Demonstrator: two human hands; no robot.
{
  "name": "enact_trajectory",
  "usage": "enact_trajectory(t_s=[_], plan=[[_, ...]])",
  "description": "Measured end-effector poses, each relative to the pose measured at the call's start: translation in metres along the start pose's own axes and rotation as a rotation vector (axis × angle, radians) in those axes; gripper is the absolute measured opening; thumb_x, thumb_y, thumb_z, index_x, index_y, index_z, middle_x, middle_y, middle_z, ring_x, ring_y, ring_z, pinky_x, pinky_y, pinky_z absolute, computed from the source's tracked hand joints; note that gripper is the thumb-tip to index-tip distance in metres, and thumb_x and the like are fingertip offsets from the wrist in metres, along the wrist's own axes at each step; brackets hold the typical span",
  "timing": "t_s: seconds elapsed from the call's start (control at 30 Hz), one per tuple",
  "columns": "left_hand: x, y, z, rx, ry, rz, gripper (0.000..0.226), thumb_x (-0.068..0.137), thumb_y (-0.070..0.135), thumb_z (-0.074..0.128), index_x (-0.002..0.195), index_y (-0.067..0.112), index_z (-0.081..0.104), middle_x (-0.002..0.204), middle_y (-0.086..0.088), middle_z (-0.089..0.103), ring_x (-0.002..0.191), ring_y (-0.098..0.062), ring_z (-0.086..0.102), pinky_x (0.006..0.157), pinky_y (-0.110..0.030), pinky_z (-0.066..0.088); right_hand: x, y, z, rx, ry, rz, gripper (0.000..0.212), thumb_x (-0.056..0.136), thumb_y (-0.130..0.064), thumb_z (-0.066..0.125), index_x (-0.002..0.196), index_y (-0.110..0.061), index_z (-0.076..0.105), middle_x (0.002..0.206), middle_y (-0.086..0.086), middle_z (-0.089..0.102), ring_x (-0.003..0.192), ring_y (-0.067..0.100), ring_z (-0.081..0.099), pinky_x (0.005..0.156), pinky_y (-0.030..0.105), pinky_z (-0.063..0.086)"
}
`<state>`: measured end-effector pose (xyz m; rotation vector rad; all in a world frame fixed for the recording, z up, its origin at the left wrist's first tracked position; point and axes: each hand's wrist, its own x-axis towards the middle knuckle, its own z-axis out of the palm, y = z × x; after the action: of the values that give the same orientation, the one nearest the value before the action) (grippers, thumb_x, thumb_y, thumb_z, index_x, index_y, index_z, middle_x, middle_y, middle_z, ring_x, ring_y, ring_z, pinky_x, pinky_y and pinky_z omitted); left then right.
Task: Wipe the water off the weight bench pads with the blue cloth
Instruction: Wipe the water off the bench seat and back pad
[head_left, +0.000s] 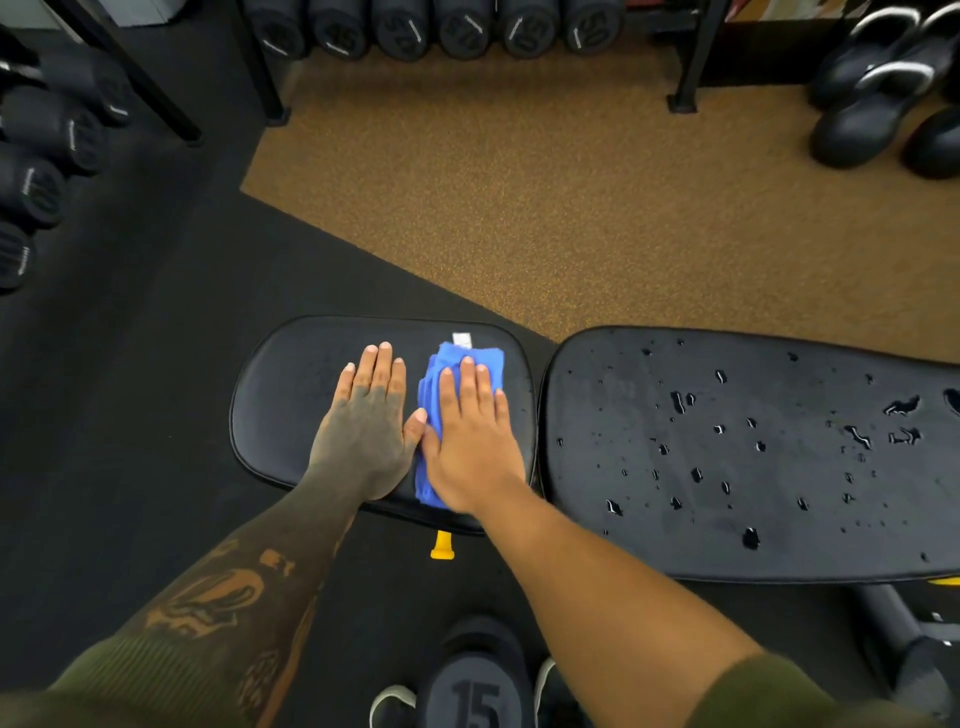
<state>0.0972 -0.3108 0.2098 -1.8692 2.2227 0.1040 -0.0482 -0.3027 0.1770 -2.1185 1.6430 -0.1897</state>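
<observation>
The black weight bench has two pads. On the small seat pad (280, 405) lies the folded blue cloth (431, 374), with a white tag at its far edge. My right hand (470, 441) presses flat on the cloth with straight fingers. My left hand (363, 431) rests flat on the bare seat pad just left of the cloth, its thumb touching my right thumb. The long back pad (753, 467) to the right is dotted with water drops and small puddles. The seat pad looks nearly dry.
A yellow adjustment knob (442, 546) sticks out under the seat pad. A dumbbell marked 15 (475, 686) sits on the floor by my shoes. Dumbbell racks (431, 26) stand at the back and left, kettlebells (883, 88) at the far right.
</observation>
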Motion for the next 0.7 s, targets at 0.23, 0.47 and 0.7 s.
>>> enact_trajectory(t_s=[0.23, 0.47, 0.7], plan=[[-0.001, 0.001, -0.001, -0.019, 0.024, -0.006, 0.074, 0.095, 0.049, 0.010, 0.151, 0.003, 0.000, 0.161, -0.016, -0.005, 0.149, -0.027, -0.009, 0.121, -0.043, 0.000, -0.024, 0.025, 0.007, -0.002, -0.040, -0.014, 0.074, 0.090, -0.051, 0.001, 0.154, -0.016, -0.011, 0.163, 0.006, -0.017, 0.149, 0.020, -0.021, 0.123, 0.043, -0.003], [0.002, 0.001, -0.001, -0.017, 0.030, -0.005, 0.073, 0.097, 0.049, 0.017, 0.151, 0.004, 0.000, 0.161, -0.016, -0.005, 0.149, -0.027, -0.008, 0.121, -0.044, 0.000, 0.022, 0.035, -0.009, -0.008, -0.021, 0.117, 0.067, 0.103, -0.041, 0.022, 0.154, -0.011, -0.009, 0.162, 0.011, -0.018, 0.149, 0.026, -0.018, 0.122, 0.044, -0.004], [0.006, 0.002, -0.001, -0.024, 0.048, 0.007, 0.081, 0.089, 0.055, 0.002, 0.151, 0.002, 0.002, 0.161, -0.017, -0.002, 0.149, -0.027, -0.006, 0.121, -0.042, -0.002, 0.010, 0.015, -0.004, -0.001, 0.009, -0.007, 0.069, 0.102, -0.043, 0.024, 0.155, -0.010, -0.007, 0.163, 0.011, -0.015, 0.150, 0.025, -0.018, 0.121, 0.041, -0.008]])
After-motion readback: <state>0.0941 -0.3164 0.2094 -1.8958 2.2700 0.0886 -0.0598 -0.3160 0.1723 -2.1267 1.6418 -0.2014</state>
